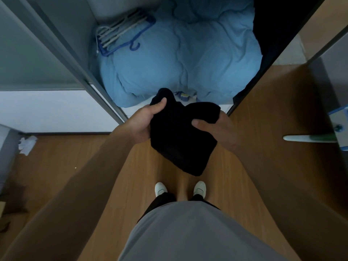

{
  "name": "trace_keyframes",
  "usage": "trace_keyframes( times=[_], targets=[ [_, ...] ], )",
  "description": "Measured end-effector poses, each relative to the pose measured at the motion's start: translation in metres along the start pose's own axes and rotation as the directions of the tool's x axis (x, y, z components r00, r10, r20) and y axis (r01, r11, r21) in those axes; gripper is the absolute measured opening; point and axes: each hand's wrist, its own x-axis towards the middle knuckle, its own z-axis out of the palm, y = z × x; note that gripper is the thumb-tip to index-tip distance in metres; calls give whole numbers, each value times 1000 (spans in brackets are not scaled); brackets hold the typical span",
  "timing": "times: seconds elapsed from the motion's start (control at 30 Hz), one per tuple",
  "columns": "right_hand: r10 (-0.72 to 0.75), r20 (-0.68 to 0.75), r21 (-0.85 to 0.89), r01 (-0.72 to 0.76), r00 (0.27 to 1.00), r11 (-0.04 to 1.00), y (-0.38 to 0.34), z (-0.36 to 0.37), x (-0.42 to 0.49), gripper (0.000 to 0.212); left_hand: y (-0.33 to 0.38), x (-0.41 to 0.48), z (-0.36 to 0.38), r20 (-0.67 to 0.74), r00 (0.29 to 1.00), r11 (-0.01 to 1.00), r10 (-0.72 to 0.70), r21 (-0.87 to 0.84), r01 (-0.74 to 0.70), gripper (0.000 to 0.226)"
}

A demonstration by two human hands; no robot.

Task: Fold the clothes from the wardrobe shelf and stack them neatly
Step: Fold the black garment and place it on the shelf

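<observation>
The person stands facing an open wardrobe (105, 102) and holds a black garment (178, 146) out at waist height, above the wooden floor (131, 176). The left hand (144, 120) grips the garment's upper left corner: the thumb lies pressed across the top of the cloth, and the other fingers curl underneath, out of sight. The right hand (218, 129) grasps the right edge, thumb on the front of the cloth and the fingers hidden behind it. Between the two hands the cloth bunches; its lower part hangs free down to a rounded end above the white shoes (161, 188).

Just past the garment, a bulky blue duvet (178, 61) fills the wardrobe bottom, with a bundle of hangers (120, 32) lying on its far left side. The wardrobe frame stands close on the left of the hands and an open door (282, 110) close on the right. Bare floor lies open around the feet. A crumpled white paper (27, 145) sits by the left wall.
</observation>
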Motion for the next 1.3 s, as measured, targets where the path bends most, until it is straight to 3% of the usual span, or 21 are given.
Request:
trace_keyframes(
  times=[0.2, 0.27, 0.33, 0.43, 0.53, 0.63, 0.73, 0.8, 0.9, 0.97, 1.03, 1.1, 1.2, 1.3],
  targets=[
    [41, 52, 176, -50, 998, 983, 0, 4, -1, 42, 12, -7, 7, 14, 999, 999, -45, -19, 45, 61],
    [99, 115, 140, -115, 988, 983, 4, 8, -1, 67, 15, -7, 9, -18, 999, 998, -51, -42, 51, 57],
    [133, 109, 62, -140, 985, 988, 8, 16, -2, 75, 16, -5, 8, -85, 995, 994, -50, -98, 42, 51],
    [137, -3, 153, -135, 991, 979, 9, 30, -4, 55, 14, -1, -2, -124, 991, 984, -49, -178, 26, 55],
    [186, -52, 299, -163, 981, 940, 2, 34, -2, 29, 0, -6, -17, 22, 998, 981, -57, -183, 60, 64],
    [334, -31, 297, -310, 942, 903, -13, 22, 4, 24, -23, -10, -27, 105, 989, 994, -102, 46, 98, 53],
    [483, 45, 342, -468, 874, 815, -24, 4, 7, 16, -34, -6, -22, 24, 999, 986, -31, 166, 27, 33],
    [432, 66, 459, -412, 899, 787, -22, -7, 6, 18, -31, -2, -12, -55, 998, 996, 29, 87, -24, 24],
    [289, 146, 530, -322, 946, 785, -8, -12, -1, 37, -24, 1, 1, -127, 992, 996, 22, -88, -33, 31],
    [246, 157, 470, -292, 956, 833, 8, -5, -8, 38, -20, 1, 6, -169, 985, 989, -35, -150, 9, 39],
    [202, 50, 355, -207, 978, 912, 22, 4, -12, 30, -17, 0, 7, -205, 976, 984, -76, -171, 41, 41],
    [165, -30, 311, -147, 986, 939, 25, 12, -13, 21, -16, -1, 2, -183, 981, 979, -65, -200, 28, 37],
    [191, -103, 382, -138, 976, 914, 18, 13, -8, 15, -18, -4, -12, -59, 998, 978, 21, -205, -32, 38],
    [250, -92, 486, -176, 964, 856, 9, 10, -3, 14, -29, -10, -26, 59, 997, 989, -40, -137, 48, 55]
  ],
)
